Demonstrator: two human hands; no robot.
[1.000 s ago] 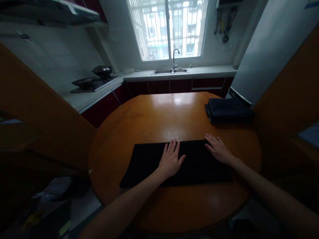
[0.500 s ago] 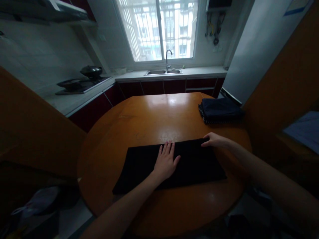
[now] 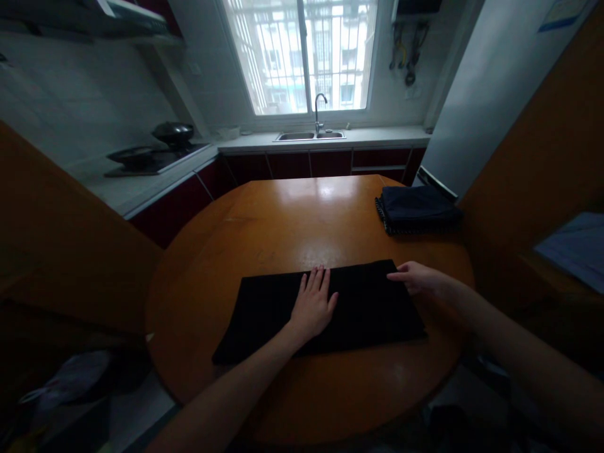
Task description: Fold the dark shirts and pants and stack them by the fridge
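A folded black piece of cloth [image 3: 365, 308], perhaps a garment, lies as a long flat strip across the near half of the wooden table. My left hand [image 3: 314, 308] rests flat on its middle, fingers spread toward the far edge. At the cloth's right end, just below the far corner, my right hand [image 3: 422, 280] pinches the side edge. Its thumb or a finger lies on top of the cloth, while the other fingers are partly hidden underneath or behind the edge.
The round-ended wooden table [image 3: 283, 220] holds a stack of folded dark blue clothes [image 3: 419, 207] at its far right. Beyond it are a counter with a sink [image 3: 302, 136] and, to the left, a stove with a wok [image 3: 173, 133]. A pale fridge [image 3: 500, 94] stands at right.
My right hand has slid from the far right corner of the cloth a little down and right along the side edge. My left hand has stayed in place on the cloth.
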